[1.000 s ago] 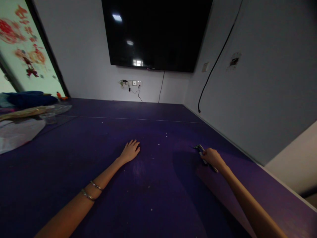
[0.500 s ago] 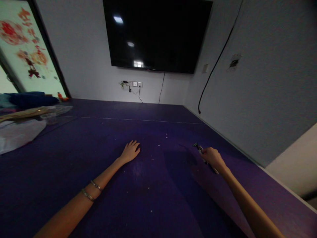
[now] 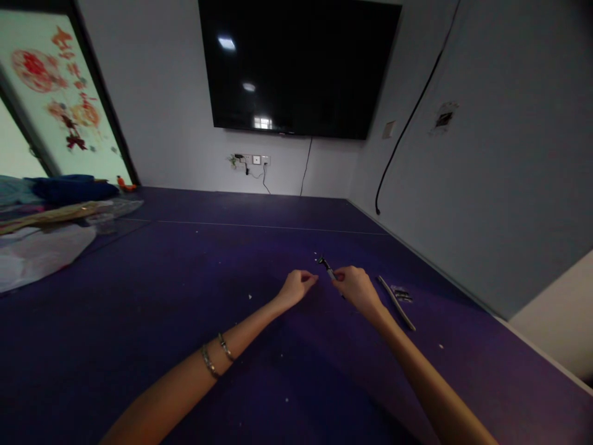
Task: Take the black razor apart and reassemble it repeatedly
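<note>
In the middle of the purple surface [image 3: 194,309], my right hand [image 3: 356,287] grips a razor [image 3: 328,269] by its handle, the head turned up and to the left. Close by on the left, my left hand [image 3: 296,289] has thumb and fingers pinched together, pointing towards the razor. Anything between those fingertips is too small to make out. Two bracelets [image 3: 224,347] circle the left forearm. Right of my right hand lie a slim grey curved stick [image 3: 397,303] and a small clear packet [image 3: 402,293] with dark pieces in it.
Small white scraps [image 3: 250,296] are scattered over the surface. At the far left lie folded blue cloth [image 3: 74,188] and plastic bags [image 3: 50,250]. A television [image 3: 301,68] hangs on the back wall above sockets with cords. A black cable [image 3: 407,127] dangles along the right wall.
My left hand has moved right and gone from flat and spread to pinched. My right hand has moved left with the razor, and the stick and packet now show beside it.
</note>
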{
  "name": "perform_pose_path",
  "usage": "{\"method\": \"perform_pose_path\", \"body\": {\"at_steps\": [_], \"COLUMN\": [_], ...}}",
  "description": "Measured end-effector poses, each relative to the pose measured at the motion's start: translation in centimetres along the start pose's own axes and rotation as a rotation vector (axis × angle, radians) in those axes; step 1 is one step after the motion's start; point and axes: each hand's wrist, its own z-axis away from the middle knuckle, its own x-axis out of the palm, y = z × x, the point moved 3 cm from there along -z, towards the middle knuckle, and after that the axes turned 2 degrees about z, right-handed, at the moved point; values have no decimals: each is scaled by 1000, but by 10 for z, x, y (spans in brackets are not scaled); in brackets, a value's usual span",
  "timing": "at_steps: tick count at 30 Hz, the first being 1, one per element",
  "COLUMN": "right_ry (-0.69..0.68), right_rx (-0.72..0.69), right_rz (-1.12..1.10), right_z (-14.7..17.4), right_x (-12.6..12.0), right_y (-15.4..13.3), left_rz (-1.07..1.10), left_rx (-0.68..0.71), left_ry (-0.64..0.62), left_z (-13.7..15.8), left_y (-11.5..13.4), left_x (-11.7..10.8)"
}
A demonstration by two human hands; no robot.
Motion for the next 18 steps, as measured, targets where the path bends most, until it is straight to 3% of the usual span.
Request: {"method": "perform_pose_path", "body": {"at_steps": [4,18], "right_ry": [-7,21], "right_rx": [-59,-138], "right_rz": [72,269], "right_z": [8,25], "right_x": [6,17], "right_y": [-25,-59], "left_rz": [218,218], "left_rx": [-229,-183], "left_ry": [-4,67], "left_z": [-9,-5], "left_y": [-4,-3], "left_x": [7,-6]}}
